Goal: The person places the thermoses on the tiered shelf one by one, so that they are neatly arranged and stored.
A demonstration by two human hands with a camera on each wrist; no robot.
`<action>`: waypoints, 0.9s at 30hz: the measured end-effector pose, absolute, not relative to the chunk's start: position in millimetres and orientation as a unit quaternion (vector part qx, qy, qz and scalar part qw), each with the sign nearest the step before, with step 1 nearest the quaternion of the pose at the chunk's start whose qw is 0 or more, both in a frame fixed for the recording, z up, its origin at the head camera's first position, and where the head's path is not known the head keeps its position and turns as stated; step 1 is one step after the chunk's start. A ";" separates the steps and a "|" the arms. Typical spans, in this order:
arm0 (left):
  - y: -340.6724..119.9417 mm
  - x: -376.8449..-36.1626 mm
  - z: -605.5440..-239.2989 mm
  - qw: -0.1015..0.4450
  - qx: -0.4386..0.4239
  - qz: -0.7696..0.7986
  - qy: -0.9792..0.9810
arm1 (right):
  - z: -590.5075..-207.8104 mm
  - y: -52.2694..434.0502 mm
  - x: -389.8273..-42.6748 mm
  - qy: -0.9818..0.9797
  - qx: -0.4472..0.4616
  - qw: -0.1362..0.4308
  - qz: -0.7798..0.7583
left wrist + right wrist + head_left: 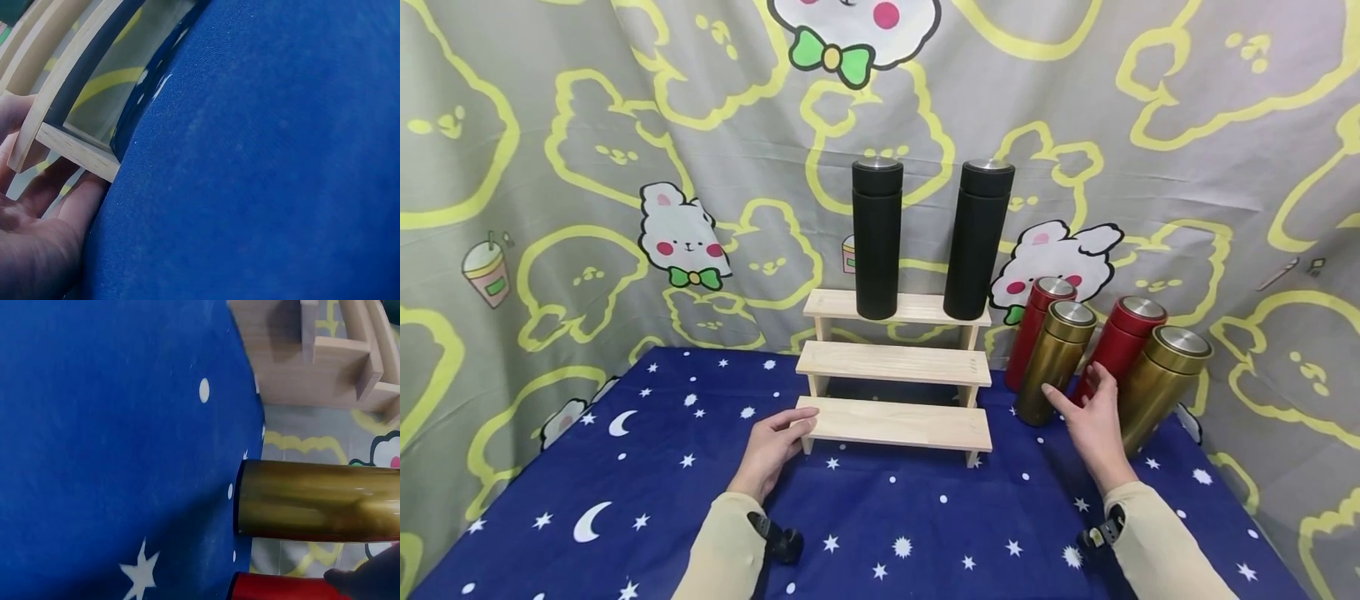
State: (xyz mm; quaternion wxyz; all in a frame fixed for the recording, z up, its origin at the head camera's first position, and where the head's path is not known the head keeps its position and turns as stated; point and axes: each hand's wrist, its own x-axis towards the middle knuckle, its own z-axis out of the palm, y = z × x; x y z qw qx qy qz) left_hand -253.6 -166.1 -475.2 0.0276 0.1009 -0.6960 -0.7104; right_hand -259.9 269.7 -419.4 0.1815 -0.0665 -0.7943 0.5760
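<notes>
My left hand holds the left end of the lowest step of a three-tier wooden display stand. In the left wrist view its fingers lie about the step's end and leg. My right hand is spread in front of a red flask, fingers overlapping its lower body. Its thumb points toward the shorter-looking gold flask on the left. Close on the right stands another gold flask. Another red flask is partly hidden behind the left gold one.
Two tall black flasks stand upright on the stand's top tier, apart from each other. A blue star-and-moon cloth covers the table. Behind hangs a grey curtain with yellow cartoon outlines.
</notes>
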 end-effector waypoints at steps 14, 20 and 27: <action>-167.7 -250.9 -474.7 0.019 0.105 -0.704 -0.702 | -431.0 267.9 -280.1 -0.823 -0.096 0.173 0.533; -167.3 -250.0 -474.3 0.018 0.104 -0.705 -0.701 | -433.6 267.3 -284.5 -0.841 -0.095 0.156 0.510; -167.8 -253.2 -473.1 0.019 0.105 -0.700 -0.706 | -433.2 270.8 -289.2 -0.827 -0.084 0.148 0.536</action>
